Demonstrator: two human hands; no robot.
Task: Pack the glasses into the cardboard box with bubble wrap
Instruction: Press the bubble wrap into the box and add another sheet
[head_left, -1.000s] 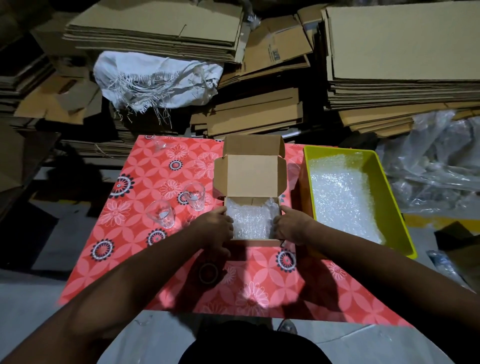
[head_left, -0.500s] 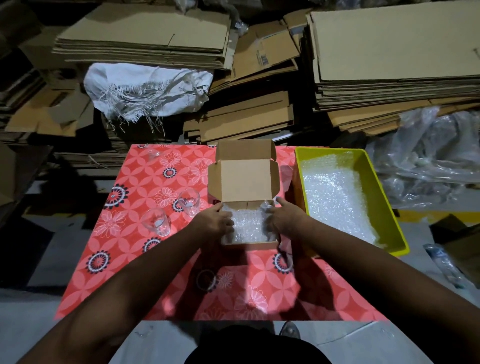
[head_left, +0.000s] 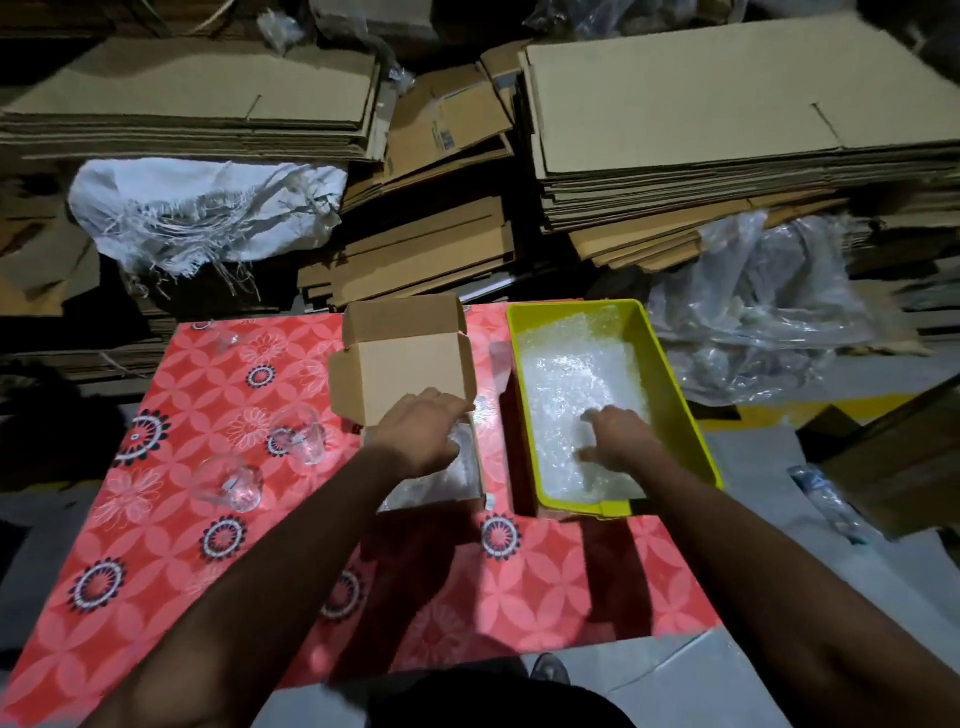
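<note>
Glasses (head_left: 228, 480) waited on the desk (head_left: 156, 519); left hand (head_left: 421, 441) pressed the box (head_left: 410, 364) lining, open right hand (head_left: 618, 436) should pinch one wrap (head_left: 576, 379) sheet.

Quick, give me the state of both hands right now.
Left hand: open, resting on the bubble wrap inside the cardboard box.
Right hand: open, fingers spread on the bubble wrap sheets in the yellow bin.
</note>
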